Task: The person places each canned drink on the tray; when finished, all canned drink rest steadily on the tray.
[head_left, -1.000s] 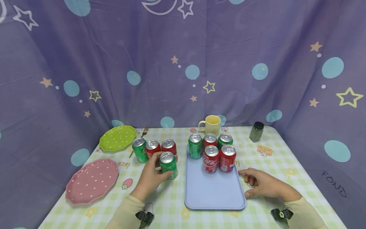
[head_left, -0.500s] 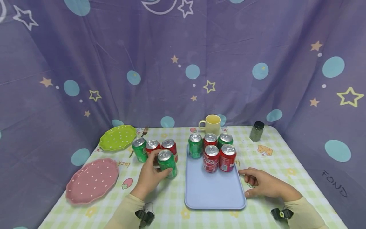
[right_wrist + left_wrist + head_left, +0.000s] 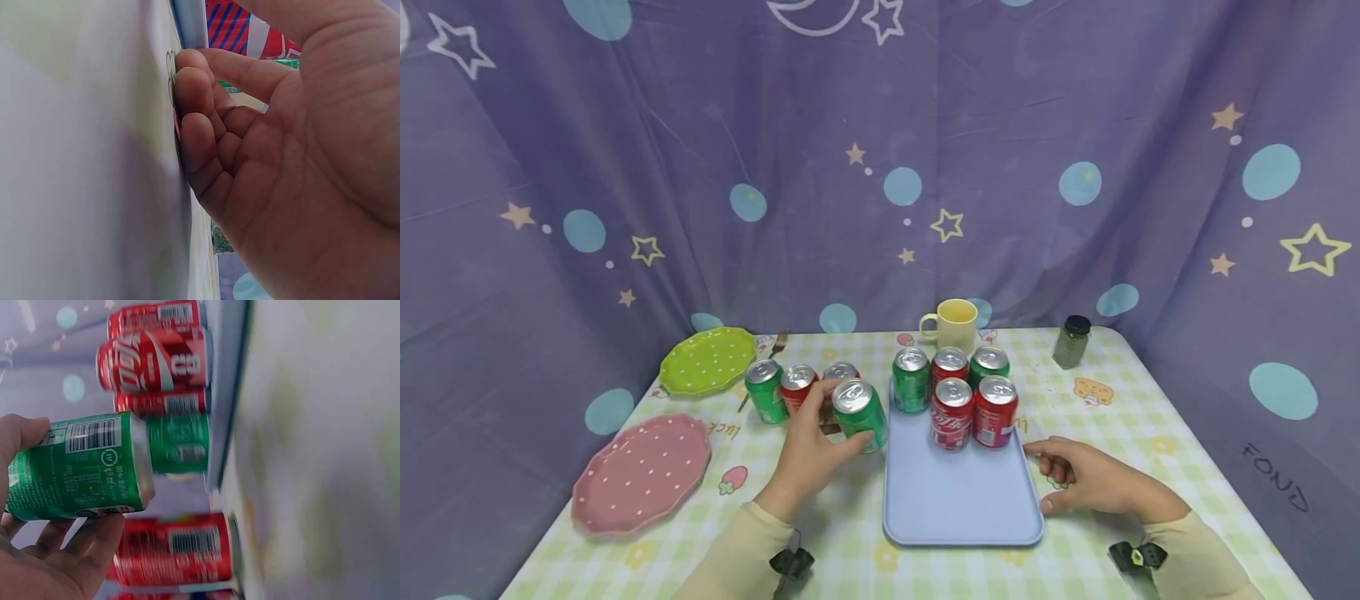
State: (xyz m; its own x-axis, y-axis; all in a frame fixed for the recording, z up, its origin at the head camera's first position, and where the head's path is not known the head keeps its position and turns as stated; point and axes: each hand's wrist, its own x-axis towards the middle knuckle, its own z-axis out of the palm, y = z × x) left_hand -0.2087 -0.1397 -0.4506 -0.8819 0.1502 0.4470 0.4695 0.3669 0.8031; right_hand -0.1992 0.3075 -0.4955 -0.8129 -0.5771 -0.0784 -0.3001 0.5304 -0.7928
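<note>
My left hand (image 3: 811, 447) grips a green soda can (image 3: 860, 417), thumb on the near side and fingers round the other. The can is held up off the table, slightly tilted, by the left edge of a blue tray (image 3: 962, 508); its barcode side faces the left wrist view. At the tray's back stand several cans, among them a red Coca-Cola can (image 3: 952, 417), another red can (image 3: 996, 414) and a green can (image 3: 912, 383). My right hand (image 3: 1093, 482) rests on the tablecloth, index fingertip and thumb at the tray's right edge, other fingers (image 3: 199, 140) loosely bent.
Left of the tray stand a green can (image 3: 765, 393) and two red ones, the nearer-to-hand red can (image 3: 841, 372) partly hidden. A pink plate (image 3: 643, 475), green plate (image 3: 707, 362) and fork (image 3: 779, 342) lie left. A yellow mug (image 3: 957, 323) and dark-lidded jar (image 3: 1071, 343) stand behind.
My left hand has lifted the green can and carried it rightward, away from the left-hand cans to the tray's left edge. My right hand has stayed by the tray.
</note>
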